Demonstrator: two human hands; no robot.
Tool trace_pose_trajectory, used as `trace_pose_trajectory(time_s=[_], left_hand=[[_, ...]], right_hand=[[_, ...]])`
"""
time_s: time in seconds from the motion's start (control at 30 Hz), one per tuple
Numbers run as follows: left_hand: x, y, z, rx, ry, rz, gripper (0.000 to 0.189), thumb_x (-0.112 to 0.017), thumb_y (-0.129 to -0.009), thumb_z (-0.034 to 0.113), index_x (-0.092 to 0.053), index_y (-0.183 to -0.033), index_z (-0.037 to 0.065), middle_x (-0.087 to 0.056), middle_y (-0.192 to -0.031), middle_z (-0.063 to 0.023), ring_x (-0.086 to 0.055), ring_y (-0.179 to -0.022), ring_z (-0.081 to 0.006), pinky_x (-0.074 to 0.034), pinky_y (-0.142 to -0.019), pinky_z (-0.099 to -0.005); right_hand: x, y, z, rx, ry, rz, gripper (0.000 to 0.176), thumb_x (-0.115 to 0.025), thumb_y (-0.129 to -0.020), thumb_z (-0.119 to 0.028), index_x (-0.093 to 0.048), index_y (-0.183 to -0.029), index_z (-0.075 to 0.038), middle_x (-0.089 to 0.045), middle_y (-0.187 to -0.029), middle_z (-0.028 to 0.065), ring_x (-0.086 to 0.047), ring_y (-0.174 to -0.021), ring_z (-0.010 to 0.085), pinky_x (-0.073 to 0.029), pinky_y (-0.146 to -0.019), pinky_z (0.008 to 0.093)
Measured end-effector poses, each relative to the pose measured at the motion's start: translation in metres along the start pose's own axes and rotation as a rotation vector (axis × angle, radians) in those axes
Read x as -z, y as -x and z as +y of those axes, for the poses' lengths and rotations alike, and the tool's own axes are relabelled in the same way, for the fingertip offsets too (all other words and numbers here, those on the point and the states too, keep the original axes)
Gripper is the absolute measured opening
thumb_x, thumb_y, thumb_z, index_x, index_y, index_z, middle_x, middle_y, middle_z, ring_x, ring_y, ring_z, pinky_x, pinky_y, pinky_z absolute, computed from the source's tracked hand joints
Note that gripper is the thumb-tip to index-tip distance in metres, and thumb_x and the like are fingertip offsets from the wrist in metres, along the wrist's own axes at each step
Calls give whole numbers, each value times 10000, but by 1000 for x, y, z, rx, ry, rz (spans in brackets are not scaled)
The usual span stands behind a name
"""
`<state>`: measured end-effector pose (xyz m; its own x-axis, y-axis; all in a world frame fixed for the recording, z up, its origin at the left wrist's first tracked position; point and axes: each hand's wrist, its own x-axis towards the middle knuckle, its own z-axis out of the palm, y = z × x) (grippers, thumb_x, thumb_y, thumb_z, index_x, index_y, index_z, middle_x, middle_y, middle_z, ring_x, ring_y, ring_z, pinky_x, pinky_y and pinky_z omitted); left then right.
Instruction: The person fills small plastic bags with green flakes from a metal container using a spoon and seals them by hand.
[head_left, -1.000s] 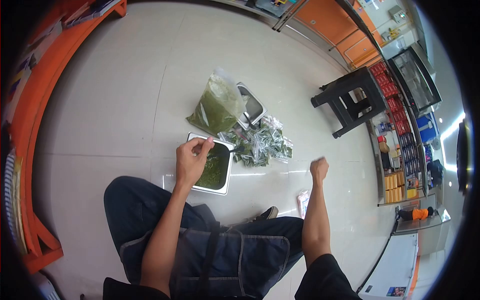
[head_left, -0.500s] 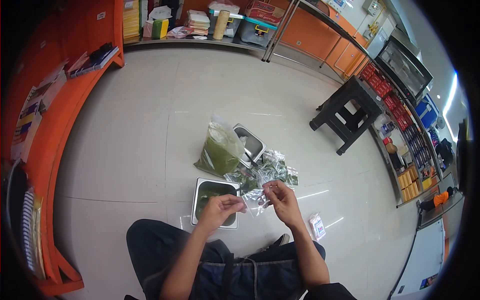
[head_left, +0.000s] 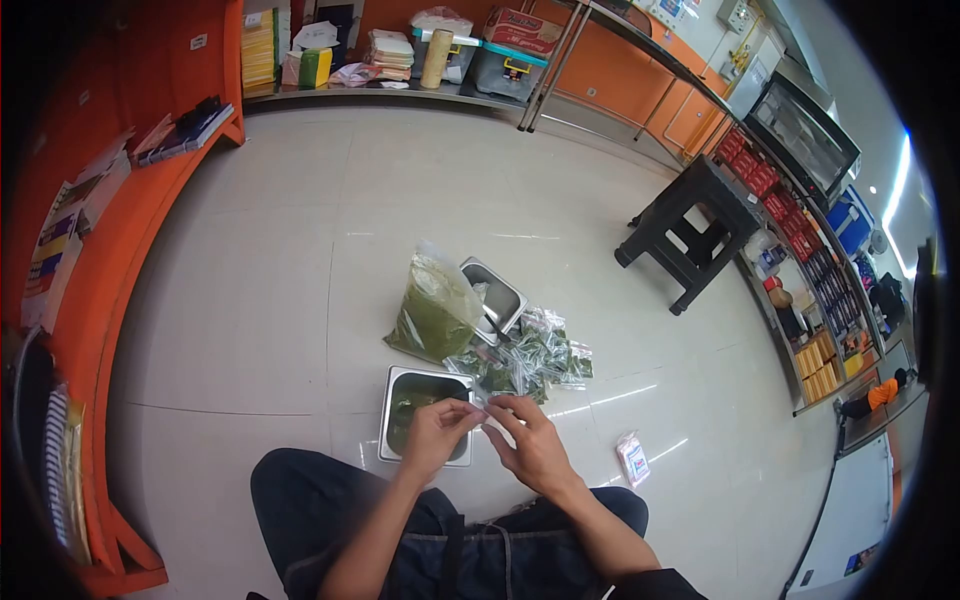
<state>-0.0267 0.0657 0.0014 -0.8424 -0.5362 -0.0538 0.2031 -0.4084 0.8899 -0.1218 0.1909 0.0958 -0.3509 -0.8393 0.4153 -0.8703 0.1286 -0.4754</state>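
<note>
Two hands meet low in the view: left hand (head_left: 436, 434) and right hand (head_left: 531, 447), fingertips of both pinched narrow on one small clear bag (head_left: 480, 407) held between them, above the floor. Bag's contents hard to make out.

Two steel pans. Near pan (head_left: 391, 425) lies under the left hand, green leaf inside, partly hidden by the wrist. Far pan (head_left: 497, 293) sits at 12 o'clock from the hands, its inside unclear.

One large plastic bag (head_left: 432, 312) of green leaf, at 11 o'clock, leaning beside the far pan.

One heap of small filled packets (head_left: 540, 354) at 1 o'clock; too tangled and shiny to count.

One flat packet (head_left: 633, 458) alone on the tile at 3 o'clock of the right hand; pink print, unreadable.

One black stool (head_left: 690, 222) at 2 o'clock, well apart.

One cardboard box (head_left: 522, 27) on the back ledge at 12 o'clock; red lettering, too small to read.

Person's legs in dark trousers, cut off by the bottom edge.
</note>
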Motion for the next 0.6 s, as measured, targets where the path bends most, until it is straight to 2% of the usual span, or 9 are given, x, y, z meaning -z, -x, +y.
trace_pose_trajectory(time_s=[0.07, 0.17, 0.27, 0.47, 0.6], left_hand=[[-3, 2, 0, 2, 19, 14, 170, -720, -904, 61, -674, -1038, -31, -726, -962, -59, -649, -876, -79, -493, -788, -205], [-4, 7, 2, 1, 64, 33, 192, -730, -888, 47, -671, -1046, -43, -729, -945, -59, -641, -855, -69, -485, -758, -201], [-1, 5, -1, 26, -34, 84, 199, -750, -855, 29, -694, -1032, -40, -730, -871, -57, -653, -790, -77, -497, -730, -209], [1, 1, -3, 6, -26, 121, 207, -778, -836, 44, -687, -1009, -25, -728, -854, -56, -660, -784, -80, -494, -729, -205], [-1, 7, -4, 19, -50, 115, 221, -787, -832, 52, -669, -1006, -19, -719, -858, -48, -652, -800, -77, -494, -743, -207]], right_hand=[[-9, 5, 10, 24, 60, -23, 225, -708, -846, -60, -663, -1061, -14, -657, -1068, 145, -648, -955, 337, -551, -794, 405], [-11, 6, 12, 6, 50, -78, 221, -702, -855, -84, -666, -1058, -4, -670, -1047, 149, -655, -931, 339, -553, -791, 406], [-13, 7, 13, 27, 46, -74, 221, -707, -848, -100, -672, -1040, 4, -676, -1032, 152, -659, -917, 341, -554, -787, 406], [-9, -1, 11, 45, 43, -102, 207, -709, -842, -101, -684, -1014, 11, -684, -1034, 170, -660, -898, 355, -553, -781, 413], [-3, 2, 9, -51, -40, -148, 181, -726, -832, -61, -717, -1000, 5, -711, -1004, 191, -696, -880, 356, -574, -772, 391]])
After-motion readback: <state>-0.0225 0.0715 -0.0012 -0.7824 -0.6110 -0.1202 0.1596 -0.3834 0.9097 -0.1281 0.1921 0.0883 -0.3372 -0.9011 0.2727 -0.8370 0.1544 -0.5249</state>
